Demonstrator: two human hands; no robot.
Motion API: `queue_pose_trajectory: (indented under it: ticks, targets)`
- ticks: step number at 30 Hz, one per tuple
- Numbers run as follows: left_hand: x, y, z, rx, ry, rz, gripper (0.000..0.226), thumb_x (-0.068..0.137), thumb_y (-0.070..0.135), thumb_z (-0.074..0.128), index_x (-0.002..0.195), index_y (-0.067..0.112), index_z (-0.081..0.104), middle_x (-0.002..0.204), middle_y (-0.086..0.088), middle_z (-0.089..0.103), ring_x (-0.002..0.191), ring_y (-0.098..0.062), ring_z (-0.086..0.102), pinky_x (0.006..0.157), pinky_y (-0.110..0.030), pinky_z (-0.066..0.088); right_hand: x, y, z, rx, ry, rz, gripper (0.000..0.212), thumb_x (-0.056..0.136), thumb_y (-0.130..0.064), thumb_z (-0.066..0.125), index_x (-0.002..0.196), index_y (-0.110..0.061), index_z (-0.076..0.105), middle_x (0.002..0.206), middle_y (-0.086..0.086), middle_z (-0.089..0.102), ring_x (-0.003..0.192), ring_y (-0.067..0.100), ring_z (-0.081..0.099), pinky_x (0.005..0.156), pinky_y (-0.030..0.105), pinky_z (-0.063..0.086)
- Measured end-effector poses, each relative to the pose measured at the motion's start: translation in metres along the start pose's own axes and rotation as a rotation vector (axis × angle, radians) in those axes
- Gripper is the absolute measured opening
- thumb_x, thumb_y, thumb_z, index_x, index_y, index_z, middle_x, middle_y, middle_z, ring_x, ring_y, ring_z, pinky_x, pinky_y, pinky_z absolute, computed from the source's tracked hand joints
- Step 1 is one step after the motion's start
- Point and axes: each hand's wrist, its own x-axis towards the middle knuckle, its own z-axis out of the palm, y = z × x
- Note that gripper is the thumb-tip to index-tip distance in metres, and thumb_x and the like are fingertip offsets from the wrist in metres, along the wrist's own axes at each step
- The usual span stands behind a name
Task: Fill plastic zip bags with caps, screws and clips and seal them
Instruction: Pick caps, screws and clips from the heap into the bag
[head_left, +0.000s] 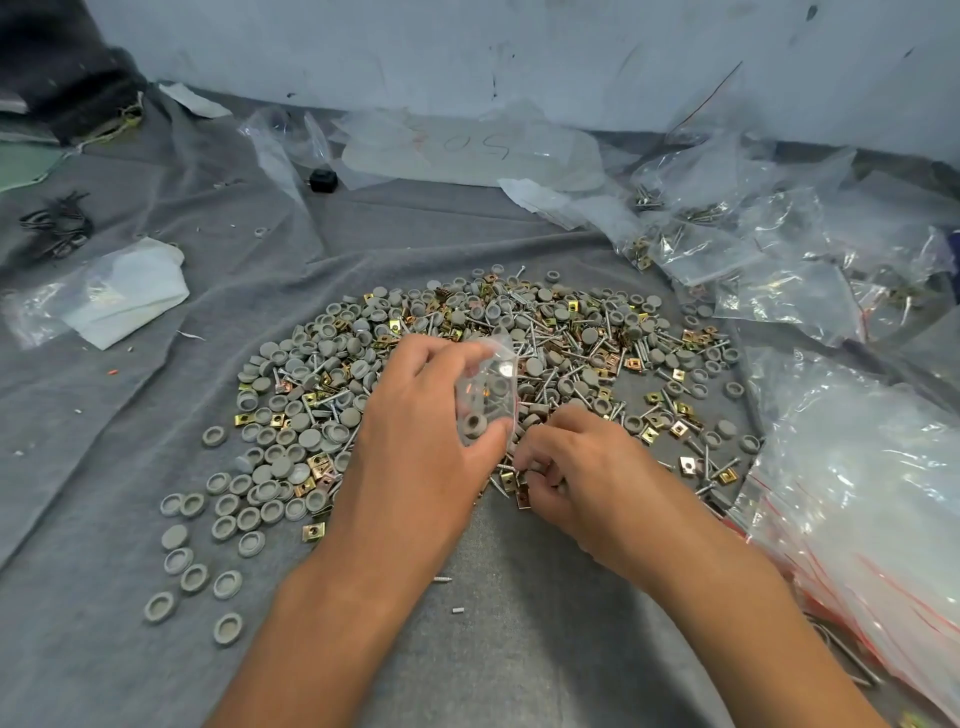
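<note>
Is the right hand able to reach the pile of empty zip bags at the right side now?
Probably yes. The right hand is picking at screws in the heap, and the stack of empty zip bags lies just to its right on the cloth, with nothing between them.

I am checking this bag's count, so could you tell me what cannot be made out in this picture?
- Head view: contents of the zip bag, partly hidden by the left hand and glare.
- What the right hand pinches: curled fingers cover it.
- Stack of bags: cut off by the right edge.
</note>
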Motion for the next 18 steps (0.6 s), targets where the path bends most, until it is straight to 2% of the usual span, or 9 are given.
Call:
queue_pose_trajectory:
  ticks: [3,4,5,7,9,12,15,18]
  targets:
    - [0.000,0.001,-0.001,0.005,-0.011,-0.002,0.053,0.079,0.029,0.080,0.128,0.026,0.060,0.106,0.017,0.045,0.086,0.006,0.050,0.081,0.005,0.032,0.001,0.003,-0.006,0.136,0.076,0.009,0.011,0.091,-0.024,0.064,0.094,-0.034,0.066,0.096,-0.015,0.053,0.078,0.005,0.060,0.067,0.023,0.053]
    - [-0.001,0.001,-0.001,0.004,-0.015,0.000,0.054,0.079,0.029,0.080,0.129,0.027,0.060,0.106,0.017,0.044,0.086,0.006,0.051,0.081,0.005,0.032,0.001,0.003,-0.012,0.221,0.145,-0.003,0.013,0.089,-0.021,0.067,0.092,-0.034,0.067,0.093,-0.015,0.057,0.077,0.006,0.060,0.065,0.018,0.049]
    - [-0.001,0.001,-0.001,0.003,-0.019,0.004,0.054,0.079,0.029,0.080,0.129,0.028,0.060,0.106,0.018,0.044,0.086,0.006,0.051,0.081,0.005,0.032,0.000,0.001,-0.019,0.331,0.225,-0.028,0.016,0.087,-0.016,0.068,0.090,-0.031,0.067,0.091,-0.013,0.061,0.077,0.009,0.061,0.063,0.018,0.047]
    - [-0.002,0.002,-0.001,0.000,-0.028,0.016,0.056,0.079,0.030,0.081,0.131,0.030,0.059,0.107,0.019,0.043,0.086,0.006,0.051,0.080,0.005,0.033,-0.002,-0.007,-0.032,0.606,0.364,-0.112,0.018,0.084,-0.008,0.069,0.093,-0.024,0.069,0.090,-0.005,0.067,0.076,0.019,0.064,0.062,0.032,0.052]
    - [-0.003,0.005,-0.001,0.003,-0.037,0.030,0.056,0.079,0.035,0.079,0.131,0.033,0.057,0.109,0.022,0.042,0.084,0.006,0.050,0.075,0.001,0.039,-0.004,-0.018,-0.038,0.726,0.441,-0.213,0.020,0.082,-0.006,0.072,0.097,-0.019,0.069,0.091,-0.002,0.070,0.077,0.023,0.068,0.062,0.040,0.055]
    - [-0.004,0.008,-0.003,0.005,-0.049,0.057,0.053,0.078,0.039,0.068,0.129,0.030,0.060,0.111,0.020,0.044,0.085,0.002,0.050,0.068,-0.004,0.041,-0.001,-0.031,-0.033,0.580,0.505,-0.281,0.024,0.080,-0.001,0.077,0.099,-0.012,0.067,0.091,-0.007,0.071,0.083,0.016,0.071,0.066,0.035,0.056]
    - [-0.004,0.006,-0.002,-0.002,-0.046,0.064,0.054,0.078,0.031,0.073,0.130,0.029,0.060,0.111,0.018,0.046,0.083,0.001,0.052,0.067,-0.004,0.041,0.005,-0.032,-0.023,0.312,0.551,-0.299,0.024,0.077,0.003,0.079,0.094,-0.010,0.067,0.087,-0.008,0.067,0.080,0.003,0.063,0.071,0.014,0.047]
    - [-0.003,0.005,-0.001,-0.030,-0.034,0.067,0.051,0.078,0.032,0.073,0.128,0.030,0.061,0.109,0.019,0.046,0.086,0.005,0.054,0.067,-0.005,0.041,0.005,-0.028,-0.018,0.282,0.576,-0.256,0.024,0.078,0.001,0.078,0.093,-0.013,0.067,0.087,-0.011,0.064,0.077,0.001,0.057,0.073,0.007,0.039]
